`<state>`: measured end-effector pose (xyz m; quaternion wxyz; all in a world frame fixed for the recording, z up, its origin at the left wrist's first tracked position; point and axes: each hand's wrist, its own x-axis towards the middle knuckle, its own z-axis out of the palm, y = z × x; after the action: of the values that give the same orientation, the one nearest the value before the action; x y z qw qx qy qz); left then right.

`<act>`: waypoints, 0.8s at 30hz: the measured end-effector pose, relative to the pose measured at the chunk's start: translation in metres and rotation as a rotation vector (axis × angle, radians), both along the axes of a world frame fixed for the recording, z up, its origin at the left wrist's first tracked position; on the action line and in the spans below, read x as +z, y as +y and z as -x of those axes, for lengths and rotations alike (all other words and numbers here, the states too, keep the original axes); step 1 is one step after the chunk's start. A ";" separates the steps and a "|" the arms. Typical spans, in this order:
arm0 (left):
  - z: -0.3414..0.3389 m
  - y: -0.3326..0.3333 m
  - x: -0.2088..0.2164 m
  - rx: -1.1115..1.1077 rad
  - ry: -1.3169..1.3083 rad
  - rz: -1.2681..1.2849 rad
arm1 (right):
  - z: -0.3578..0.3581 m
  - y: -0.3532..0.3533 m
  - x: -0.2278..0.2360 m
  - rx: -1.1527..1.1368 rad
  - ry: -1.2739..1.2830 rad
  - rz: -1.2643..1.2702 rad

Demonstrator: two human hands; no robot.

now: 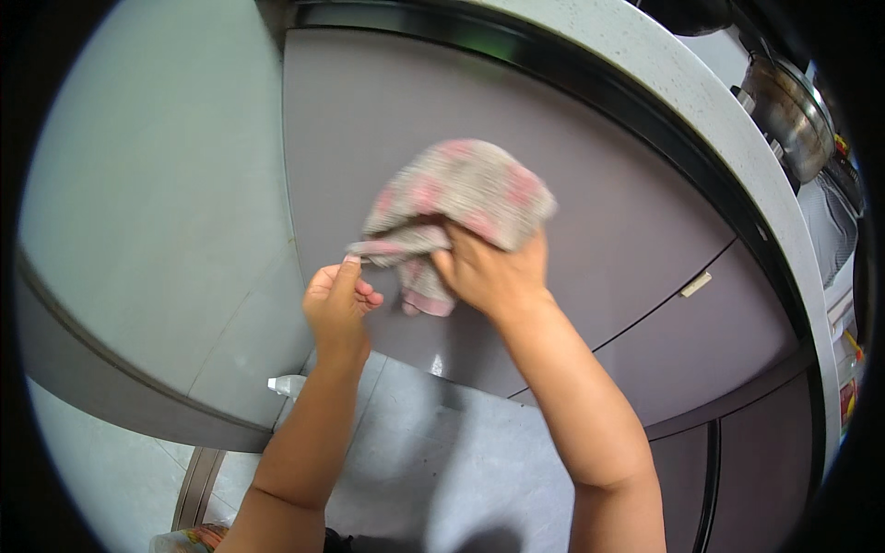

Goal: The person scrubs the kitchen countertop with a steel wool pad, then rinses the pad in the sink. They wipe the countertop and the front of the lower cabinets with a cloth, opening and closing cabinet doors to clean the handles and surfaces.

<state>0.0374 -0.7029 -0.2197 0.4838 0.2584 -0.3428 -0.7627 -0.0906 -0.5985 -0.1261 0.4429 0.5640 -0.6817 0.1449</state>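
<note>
A grey cloth with pink patches (461, 184) is spread against the grey-mauve cabinet front (590, 212), blurred by motion. My right hand (498, 272) presses into the cloth from below, its fingers mostly hidden under the folds. With thumb and fingertips my left hand (341, 293) pinches the cloth's left corner, a little nearer to me. One end of the cloth hangs down between the two hands.
A pale speckled countertop (636, 60) curves along the top and right, bearing a metal pot (788, 115). A small pale tab (696, 284) sits on the cabinet seam. A white-capped bottle (287, 385) stands on the grey tiled floor (396, 461) by the left wall (166, 184).
</note>
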 end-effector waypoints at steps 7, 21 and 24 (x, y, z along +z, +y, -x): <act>0.001 0.028 0.010 -0.112 -0.139 0.055 | 0.014 0.106 -0.121 -0.394 -0.161 -0.109; 0.030 0.037 -0.014 -0.194 -0.193 0.127 | 0.034 0.112 -0.038 -0.462 -0.241 0.106; 0.037 0.037 -0.024 -0.211 -0.198 0.138 | 0.038 0.122 -0.120 -0.417 -0.236 0.010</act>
<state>0.0003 -0.6660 -0.2436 0.3814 0.2611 -0.4655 -0.7547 -0.1285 -0.4768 -0.2460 0.3831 0.3881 -0.8298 0.1187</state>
